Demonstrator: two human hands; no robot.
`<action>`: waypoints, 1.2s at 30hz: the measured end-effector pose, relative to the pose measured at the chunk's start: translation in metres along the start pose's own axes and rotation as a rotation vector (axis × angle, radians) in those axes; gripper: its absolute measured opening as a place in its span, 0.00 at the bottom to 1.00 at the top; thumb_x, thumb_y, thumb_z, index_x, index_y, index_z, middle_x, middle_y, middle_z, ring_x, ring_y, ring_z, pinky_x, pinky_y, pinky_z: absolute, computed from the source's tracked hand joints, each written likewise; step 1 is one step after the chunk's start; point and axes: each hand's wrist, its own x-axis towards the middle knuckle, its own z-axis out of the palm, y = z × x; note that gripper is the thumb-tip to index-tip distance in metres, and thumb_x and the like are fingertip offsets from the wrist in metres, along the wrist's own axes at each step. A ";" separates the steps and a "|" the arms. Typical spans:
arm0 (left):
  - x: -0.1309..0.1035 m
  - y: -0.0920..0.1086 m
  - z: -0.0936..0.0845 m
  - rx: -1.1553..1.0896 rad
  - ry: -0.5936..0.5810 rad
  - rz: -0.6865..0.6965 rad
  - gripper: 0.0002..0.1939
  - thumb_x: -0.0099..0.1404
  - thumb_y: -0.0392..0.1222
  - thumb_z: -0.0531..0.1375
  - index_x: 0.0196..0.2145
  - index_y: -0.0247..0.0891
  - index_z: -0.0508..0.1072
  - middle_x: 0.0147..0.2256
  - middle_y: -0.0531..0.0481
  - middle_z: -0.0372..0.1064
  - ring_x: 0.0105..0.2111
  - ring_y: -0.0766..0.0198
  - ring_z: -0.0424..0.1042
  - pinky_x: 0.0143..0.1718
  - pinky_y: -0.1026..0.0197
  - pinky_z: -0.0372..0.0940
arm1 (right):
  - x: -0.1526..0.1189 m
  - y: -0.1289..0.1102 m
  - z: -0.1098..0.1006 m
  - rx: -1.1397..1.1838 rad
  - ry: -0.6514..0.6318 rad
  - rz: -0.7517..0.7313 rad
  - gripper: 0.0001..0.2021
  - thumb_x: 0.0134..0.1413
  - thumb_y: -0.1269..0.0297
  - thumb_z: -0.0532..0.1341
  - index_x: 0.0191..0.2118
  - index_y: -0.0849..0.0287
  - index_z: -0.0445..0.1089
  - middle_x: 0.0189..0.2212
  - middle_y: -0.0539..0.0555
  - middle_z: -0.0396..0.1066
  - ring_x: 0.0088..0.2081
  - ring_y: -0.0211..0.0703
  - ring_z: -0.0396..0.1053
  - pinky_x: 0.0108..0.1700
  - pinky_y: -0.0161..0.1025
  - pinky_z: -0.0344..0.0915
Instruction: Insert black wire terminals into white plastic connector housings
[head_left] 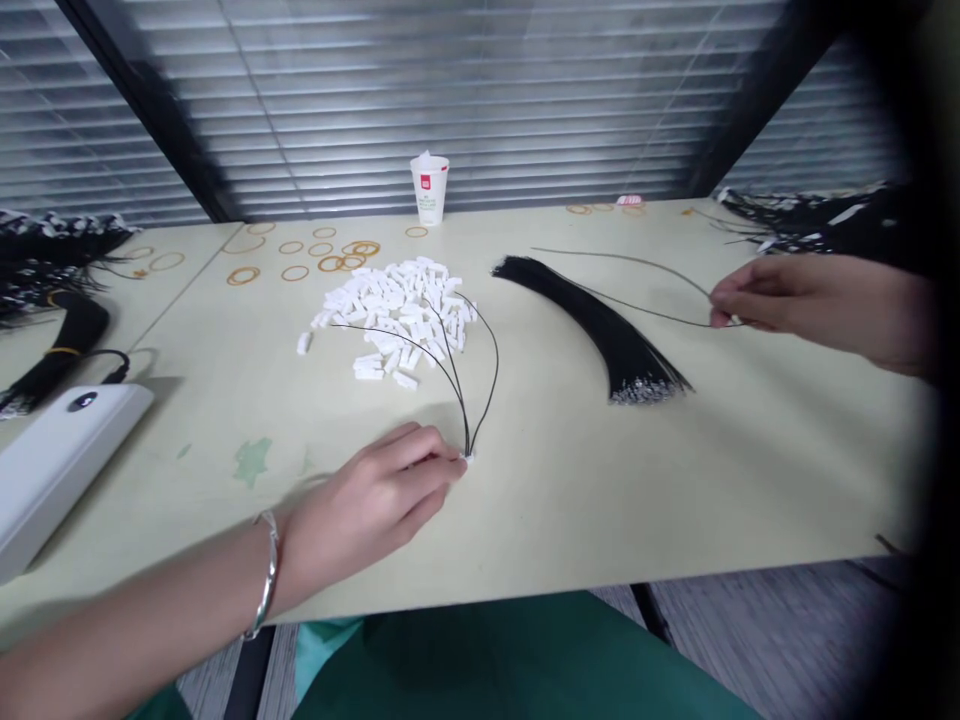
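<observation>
My left hand (386,490) pinches a small white connector (468,457) just above the table, near its front edge. Three thin black wires (463,400) rise from that connector and fan out. At the right, my right hand (795,300) is closed on thin black wires (637,262), whose long ends curve away to the left. Between the hands lies a thick bundle of black wires (585,320) with bare, silvery tips at its near end. A pile of white connectors (397,300) sits behind my left hand.
Yellow rubber bands (295,272) are scattered at the back left. A paper cup (430,190) stands by the blinds. A white power bank (67,460) and a banded wire bundle (67,340) lie at the left. More dark wires (832,222) are heaped at the back right.
</observation>
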 end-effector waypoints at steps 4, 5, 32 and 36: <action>0.001 0.001 0.000 0.003 0.006 -0.001 0.09 0.64 0.28 0.54 0.40 0.34 0.70 0.37 0.46 0.67 0.38 0.66 0.68 0.39 0.63 0.67 | -0.003 -0.015 -0.005 0.483 -0.252 0.117 0.13 0.51 0.66 0.60 0.42 0.61 0.73 0.35 0.54 0.74 0.39 0.34 0.69 0.40 0.41 0.59; 0.001 0.001 0.000 0.003 -0.001 -0.002 0.09 0.64 0.28 0.54 0.40 0.33 0.70 0.37 0.46 0.67 0.38 0.65 0.68 0.39 0.63 0.67 | -0.007 -0.022 -0.005 0.631 -0.302 0.167 0.14 0.51 0.68 0.60 0.45 0.60 0.72 0.35 0.54 0.74 0.39 0.34 0.69 0.41 0.41 0.60; 0.002 0.008 -0.005 0.116 -0.046 0.043 0.10 0.62 0.25 0.54 0.41 0.30 0.71 0.37 0.45 0.68 0.37 0.63 0.67 0.38 0.61 0.67 | -0.122 -0.183 0.065 1.057 -0.361 -0.395 0.03 0.47 0.69 0.64 0.30 0.55 0.71 0.30 0.47 0.73 0.33 0.35 0.71 0.36 0.31 0.69; 0.003 0.009 -0.006 0.123 -0.050 0.039 0.09 0.62 0.26 0.55 0.40 0.29 0.71 0.37 0.44 0.69 0.37 0.63 0.67 0.37 0.61 0.67 | -0.124 -0.183 0.064 1.038 -0.335 -0.392 0.05 0.45 0.72 0.65 0.30 0.54 0.72 0.28 0.44 0.73 0.31 0.31 0.71 0.36 0.26 0.69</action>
